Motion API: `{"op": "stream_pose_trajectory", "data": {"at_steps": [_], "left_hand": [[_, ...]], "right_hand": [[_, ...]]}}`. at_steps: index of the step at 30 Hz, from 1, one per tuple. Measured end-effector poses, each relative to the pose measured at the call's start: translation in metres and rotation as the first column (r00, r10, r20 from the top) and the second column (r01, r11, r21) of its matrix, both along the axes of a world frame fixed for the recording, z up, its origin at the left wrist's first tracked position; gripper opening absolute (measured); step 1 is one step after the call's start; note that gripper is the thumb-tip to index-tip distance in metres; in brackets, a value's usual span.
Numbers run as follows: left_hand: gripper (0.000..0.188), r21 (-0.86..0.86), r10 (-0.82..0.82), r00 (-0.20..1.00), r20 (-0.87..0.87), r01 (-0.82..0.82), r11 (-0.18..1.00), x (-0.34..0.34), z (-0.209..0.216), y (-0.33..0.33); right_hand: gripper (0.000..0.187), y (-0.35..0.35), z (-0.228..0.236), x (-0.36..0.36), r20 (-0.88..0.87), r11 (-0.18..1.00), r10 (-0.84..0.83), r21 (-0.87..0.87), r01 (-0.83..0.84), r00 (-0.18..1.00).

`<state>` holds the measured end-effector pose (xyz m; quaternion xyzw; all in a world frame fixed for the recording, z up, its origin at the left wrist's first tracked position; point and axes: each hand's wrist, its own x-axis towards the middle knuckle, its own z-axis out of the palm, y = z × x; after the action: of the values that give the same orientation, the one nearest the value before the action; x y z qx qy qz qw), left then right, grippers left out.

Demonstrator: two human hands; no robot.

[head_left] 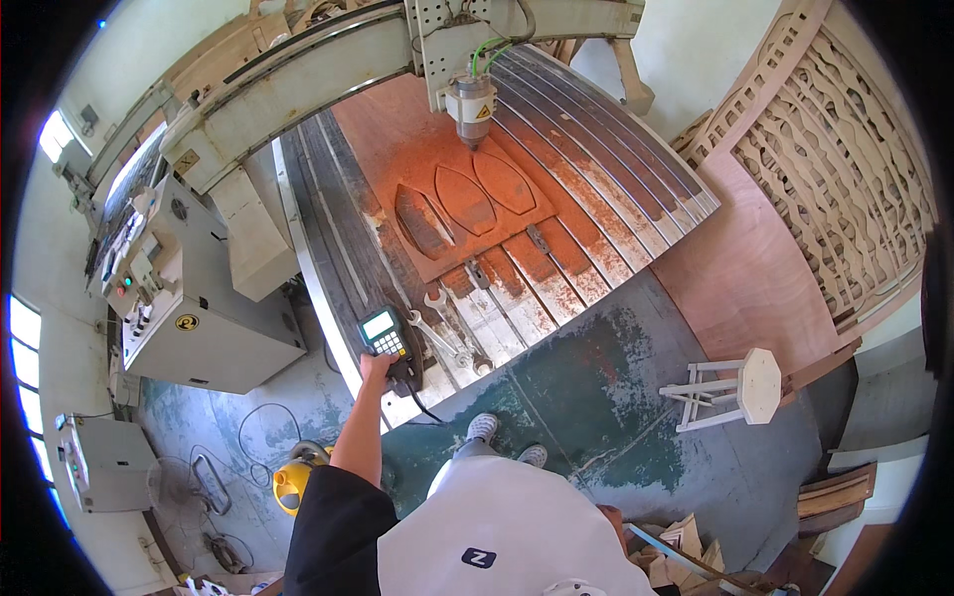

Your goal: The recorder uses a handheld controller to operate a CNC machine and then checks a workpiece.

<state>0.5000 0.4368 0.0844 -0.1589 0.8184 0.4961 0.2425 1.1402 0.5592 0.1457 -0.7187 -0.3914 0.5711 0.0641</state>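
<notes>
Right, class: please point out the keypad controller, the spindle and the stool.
Keypad controller (389, 341): head view, on its keys.
Spindle (469, 106): head view, on its body.
Stool (759, 386): head view, on its pale octagonal seat.

Rm bright; daylight fr L windows (27, 348), blown out w/ blue fringing. Soft shadows. Glare on metal bed (515, 320). Handset screen (378, 324) lit, pale. Ctr sharp; fisheye bends edges twd rim, corners black.
</notes>
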Motion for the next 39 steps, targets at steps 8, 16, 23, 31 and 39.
{"op": "stream_pose_trajectory", "data": {"at_steps": [8,16,23,31,39], "left_hand": [[0.038,-0.020,-0.030,0.998,0.047,0.031,0.999,-0.004,-0.010,0.000],[0.044,0.017,-0.001,1.000,0.026,0.001,1.000,0.001,-0.004,0.002],[0.045,0.010,-0.001,0.999,0.041,0.001,1.000,0.010,0.017,0.008],[0.042,-0.014,-0.020,1.000,-0.001,0.020,1.000,-0.004,-0.007,-0.005],[0.037,-0.028,-0.034,0.999,-0.016,0.033,0.999,0.001,0.004,-0.002]], "right_hand": [[0.033,0.002,0.002,0.001,0.053,0.997,0.080,-0.010,-0.079,0.995],[0.033,0.002,0.012,-0.004,0.053,0.996,0.081,-0.030,-0.080,0.995],[0.032,-0.002,0.010,-0.004,0.081,0.998,0.058,-0.040,-0.055,0.995],[0.030,-0.006,0.010,0.000,-0.046,1.000,0.018,-0.012,-0.018,0.999],[0.032,-0.001,0.029,-0.019,0.126,0.995,0.088,-0.055,-0.081,0.988]]}}
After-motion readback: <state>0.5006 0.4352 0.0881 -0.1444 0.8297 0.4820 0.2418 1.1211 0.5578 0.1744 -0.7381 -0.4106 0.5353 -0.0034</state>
